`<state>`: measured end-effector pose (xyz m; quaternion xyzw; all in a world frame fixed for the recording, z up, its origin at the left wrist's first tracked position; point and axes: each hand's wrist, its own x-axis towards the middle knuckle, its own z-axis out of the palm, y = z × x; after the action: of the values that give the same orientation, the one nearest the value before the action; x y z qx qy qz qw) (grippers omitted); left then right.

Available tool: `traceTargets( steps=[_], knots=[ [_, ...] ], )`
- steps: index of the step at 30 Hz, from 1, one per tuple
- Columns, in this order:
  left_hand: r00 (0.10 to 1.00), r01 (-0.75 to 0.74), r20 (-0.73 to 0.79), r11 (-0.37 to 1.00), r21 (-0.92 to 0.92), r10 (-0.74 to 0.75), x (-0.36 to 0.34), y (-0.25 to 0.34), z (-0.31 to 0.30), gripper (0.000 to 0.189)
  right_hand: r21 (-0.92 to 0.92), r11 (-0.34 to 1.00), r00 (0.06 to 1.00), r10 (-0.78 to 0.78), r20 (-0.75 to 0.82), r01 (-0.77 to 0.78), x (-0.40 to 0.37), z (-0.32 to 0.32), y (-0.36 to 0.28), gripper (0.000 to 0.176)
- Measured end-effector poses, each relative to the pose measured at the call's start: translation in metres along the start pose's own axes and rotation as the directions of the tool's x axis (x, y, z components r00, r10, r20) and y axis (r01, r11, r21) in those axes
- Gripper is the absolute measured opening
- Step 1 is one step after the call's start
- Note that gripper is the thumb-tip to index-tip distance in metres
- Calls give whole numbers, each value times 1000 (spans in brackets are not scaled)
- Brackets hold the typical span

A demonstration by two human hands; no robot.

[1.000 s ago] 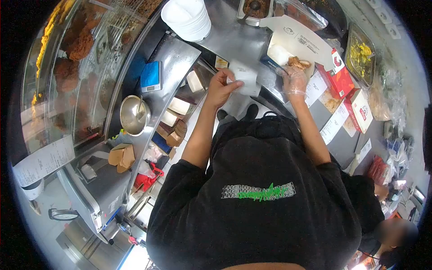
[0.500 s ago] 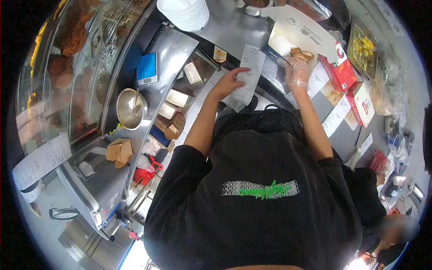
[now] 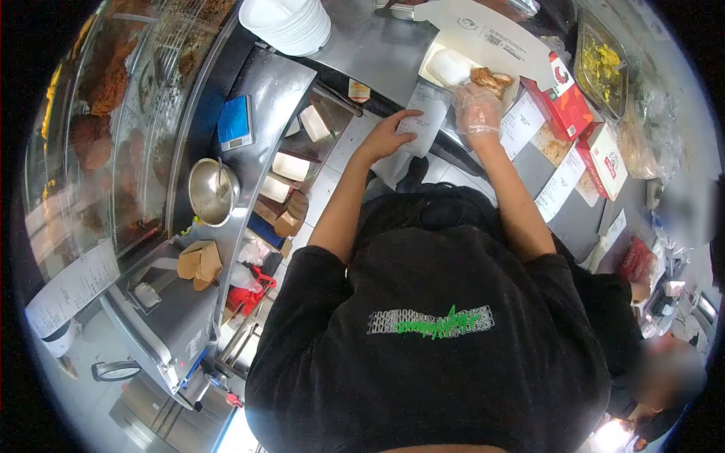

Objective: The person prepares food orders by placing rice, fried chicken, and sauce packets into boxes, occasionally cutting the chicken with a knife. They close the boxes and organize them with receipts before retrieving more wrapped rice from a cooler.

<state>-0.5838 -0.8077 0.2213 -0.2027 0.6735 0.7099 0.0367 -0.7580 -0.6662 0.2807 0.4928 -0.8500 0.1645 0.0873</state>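
My bare left hand (image 3: 394,136) grips a paper receipt (image 3: 428,117) between thumb and fingers. My right hand (image 3: 478,111), in a clear plastic glove, is at the near edge of an open takeaway box (image 3: 483,29), just below the browned meat (image 3: 491,80). Its fingers are bent, and the box edge and glove blur what they hold, if anything. White rice (image 3: 449,67) lies in the box beside the meat.
White bowls (image 3: 291,26) are stacked at the top. A blue scale (image 3: 236,124) and a metal bowl (image 3: 214,192) stand at the left. Red boxes (image 3: 568,109), receipts (image 3: 560,183), a knife (image 3: 600,245) and a tray of yellow food (image 3: 602,64) are at the right, with a co-worker (image 3: 615,317) below.
The view has shifted slightly. The receipt in my left hand has tilted and now overlaps the near corner of the box. My gloved right hand stays by the meat.
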Motion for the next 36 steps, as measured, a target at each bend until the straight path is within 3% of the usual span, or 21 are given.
traceTargets(
  steps=[4,7,11,14,15,16,17,19,20,21,23,24,25,27,29,30,32,33,34,35,36],
  knots=[
    [954,-135,-224,951,279,201,-25,-5,4,45,15,1000,999,-17,-49,17,0,8,4,11],
    [817,-140,-467,903,407,337,-48,-36,2,39,118,993,998,-24,-57,30,-2,0,2,13],
    [782,42,-619,984,174,76,-112,-104,2,36,383,924,985,67,-158,-2,-10,-11,12,15],
    [813,229,-582,923,308,-8,-174,-189,1,35,501,864,976,57,-212,59,-24,-42,4,13],
    [823,273,-557,937,218,-111,-199,-194,7,34,519,855,979,103,-175,2,-35,-45,2,13],
    [850,234,-523,847,477,60,-224,-228,9,33,534,844,978,149,-143,-51,-48,-41,2,14],
    [843,304,-538,842,446,-19,-243,-242,18,35,540,835,971,202,-129,-102,-57,-39,7,14],
    [839,394,-478,896,203,-261,-264,-308,20,38,559,825,950,237,-205,-85,-74,-47,14,15],
    [795,377,-462,917,-132,-393,-245,-293,32,43,572,773,928,370,-55,-274,-85,-62,13,18],
    [738,349,-409,822,-450,-537,-232,-281,46,48,605,717,894,447,-17,-347,-103,-72,8,19],
    [820,95,-224,511,-854,-526,-125,-227,44,64,669,618,838,546,11,-412,-115,-83,12,21],
    [917,-33,-196,424,-905,-348,-66,-209,40,65,702,667,882,456,-120,-249,-126,-77,21,22],
    [886,-109,-340,572,-813,-316,-25,-182,45,64,658,723,895,413,-169,-210,-141,-81,31,21],
    [963,-80,-170,379,-922,-211,30,-120,43,54,561,816,912,325,-249,-138,-160,-98,63,20],
    [959,-63,-169,407,-911,-229,69,-96,35,49,340,921,778,354,-519,-191,-160,-118,136,22],
    [965,-91,-213,568,-818,-153,73,-99,30,50,14,961,746,223,-627,-276,-156,-139,184,25],
    [897,-44,-414,899,-435,-157,56,-105,33,48,-516,608,615,-57,-786,-603,-147,-181,278,33],
    [922,-9,-386,996,-90,-26,44,-141,22,45,-279,666,548,232,-803,-691,-127,-220,290,30],
    [966,5,-224,855,519,130,22,-190,2,42,-105,678,473,385,-792,-727,-115,-245,323,28],
    [965,207,-240,870,447,-106,-7,-221,0,42,73,665,396,526,-753,-744,-107,-262,369,27],
    [859,510,-297,646,567,-417,-38,-239,0,44,-179,508,499,611,-615,-843,-108,-267,426,27]
  ],
)
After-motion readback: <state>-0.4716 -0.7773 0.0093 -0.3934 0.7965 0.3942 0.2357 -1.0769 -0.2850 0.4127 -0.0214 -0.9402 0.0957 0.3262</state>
